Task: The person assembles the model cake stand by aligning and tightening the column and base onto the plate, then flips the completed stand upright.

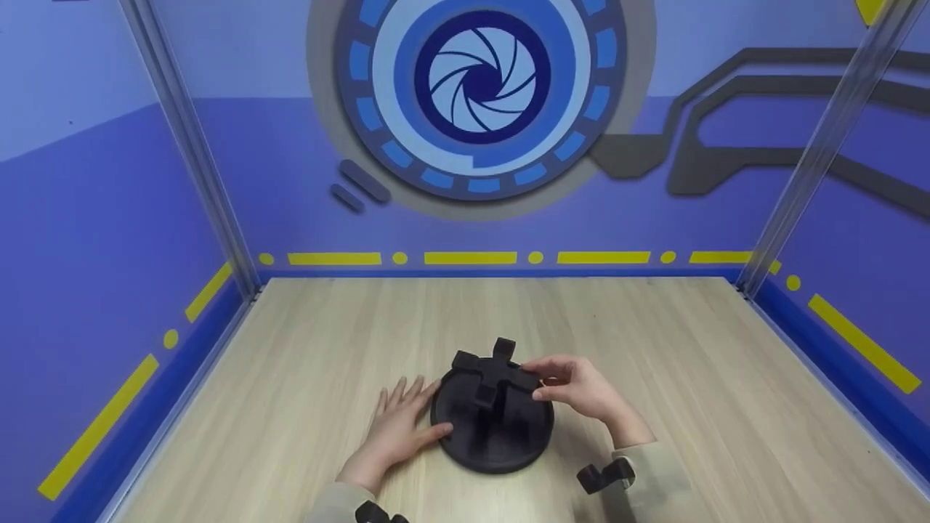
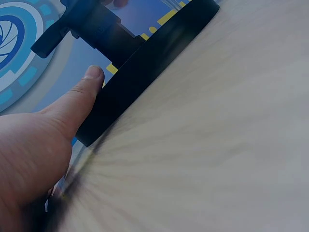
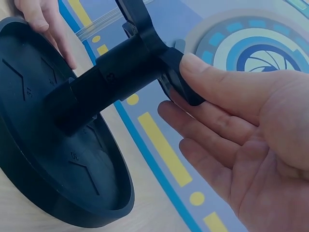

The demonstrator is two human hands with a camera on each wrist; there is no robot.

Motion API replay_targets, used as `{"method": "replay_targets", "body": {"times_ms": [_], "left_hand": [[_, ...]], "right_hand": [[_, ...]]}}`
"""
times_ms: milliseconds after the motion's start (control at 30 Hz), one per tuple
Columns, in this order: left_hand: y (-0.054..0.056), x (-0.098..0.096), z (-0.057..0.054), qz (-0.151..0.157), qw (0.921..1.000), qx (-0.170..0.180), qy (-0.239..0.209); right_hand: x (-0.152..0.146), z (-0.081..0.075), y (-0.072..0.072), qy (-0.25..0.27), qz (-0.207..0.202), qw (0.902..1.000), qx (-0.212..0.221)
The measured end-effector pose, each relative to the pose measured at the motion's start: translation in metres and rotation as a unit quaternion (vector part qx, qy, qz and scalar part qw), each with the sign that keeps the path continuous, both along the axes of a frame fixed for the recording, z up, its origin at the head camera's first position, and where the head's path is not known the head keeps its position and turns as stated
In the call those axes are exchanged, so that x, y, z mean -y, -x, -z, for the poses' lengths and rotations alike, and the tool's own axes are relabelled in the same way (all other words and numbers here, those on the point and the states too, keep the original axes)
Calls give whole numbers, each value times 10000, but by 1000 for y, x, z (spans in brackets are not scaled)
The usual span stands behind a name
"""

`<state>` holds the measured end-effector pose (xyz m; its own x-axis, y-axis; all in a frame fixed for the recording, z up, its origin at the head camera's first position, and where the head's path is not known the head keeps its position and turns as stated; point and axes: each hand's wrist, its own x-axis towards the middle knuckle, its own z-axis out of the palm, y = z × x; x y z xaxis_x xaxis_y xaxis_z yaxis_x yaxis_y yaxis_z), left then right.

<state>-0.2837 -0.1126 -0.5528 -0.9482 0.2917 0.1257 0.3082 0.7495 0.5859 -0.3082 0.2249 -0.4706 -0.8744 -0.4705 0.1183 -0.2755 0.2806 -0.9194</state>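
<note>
A round black base point(image 1: 501, 454) with a raised rim lies on the table in front of me. From its middle rises a thick black post point(image 3: 104, 79), topped by a black four-armed cross handle point(image 1: 498, 373). My left hand point(image 1: 399, 428) rests beside the base's left side, fingers spread and straight, with the thumb point(image 2: 91, 84) against the rim. On the other side, my right hand point(image 1: 585, 392) pinches one arm of the cross between thumb and fingers. Its lower fingers point(image 3: 207, 159) are loosely bent below that arm. Raised marks and numbers show inside the base in the right wrist view.
The light wooden table point(image 1: 327, 327) is bounded by a blue printed back wall point(image 1: 254, 181) and side walls. Metal posts point(image 1: 192, 145) stand in the corners. Small black mounts point(image 1: 607, 476) are fixed at both wrists.
</note>
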Motion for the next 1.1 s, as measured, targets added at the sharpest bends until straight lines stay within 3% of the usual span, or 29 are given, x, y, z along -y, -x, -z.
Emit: {"method": "replay_targets", "body": {"times_ms": [467, 733, 1100], "left_hand": [[0, 0, 0, -5, 10000, -34, 47], [0, 0, 1, 13, 10000, -42, 60], [0, 0, 0, 7, 10000, 8, 56]], "right_hand": [[7, -7, -7, -198, -133, 9997, -82], [12, -9, -10, -395, -179, 9978, -500], [14, -12, -12, -548, -125, 9960, -695]]}}
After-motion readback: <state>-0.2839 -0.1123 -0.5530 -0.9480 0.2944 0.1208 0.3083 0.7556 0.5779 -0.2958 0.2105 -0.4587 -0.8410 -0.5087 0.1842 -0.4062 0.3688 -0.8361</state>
